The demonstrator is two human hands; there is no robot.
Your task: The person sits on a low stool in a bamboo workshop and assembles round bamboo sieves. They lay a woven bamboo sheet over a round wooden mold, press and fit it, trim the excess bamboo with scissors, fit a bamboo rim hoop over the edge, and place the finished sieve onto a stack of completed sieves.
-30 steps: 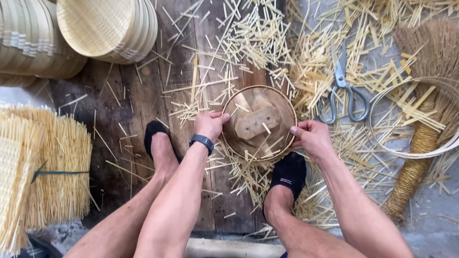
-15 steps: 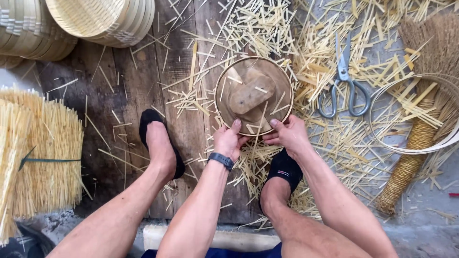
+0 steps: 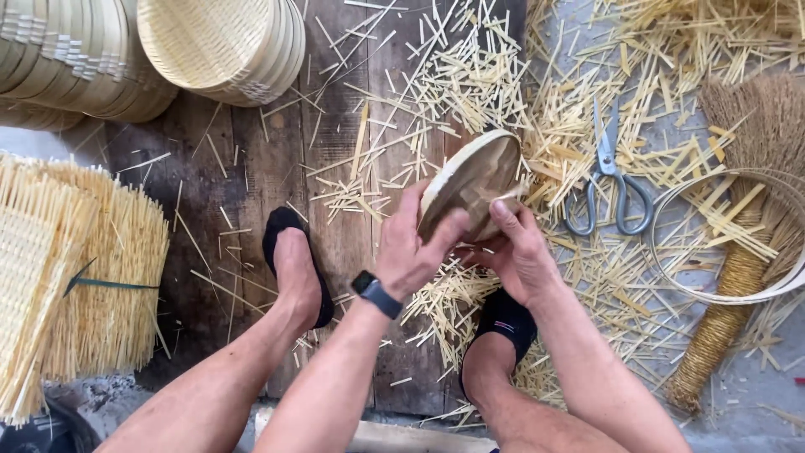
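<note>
Both hands held a small round basket (image 3: 471, 180) tilted on edge above the wooden floor (image 3: 268, 176). The left hand (image 3: 415, 247) gripped its near rim, fingers wrapped over; the right hand (image 3: 513, 252) pinched the rim with its thumb on top. Scissors (image 3: 608, 180) lay near among bamboo strips (image 3: 470, 80), a broom (image 3: 742, 252) further right

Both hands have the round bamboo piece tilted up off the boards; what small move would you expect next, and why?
Probably turning it a little further: the left hand and right hand grip the round woven piece by its lower rim, tilted on edge above the plank floor.
</note>
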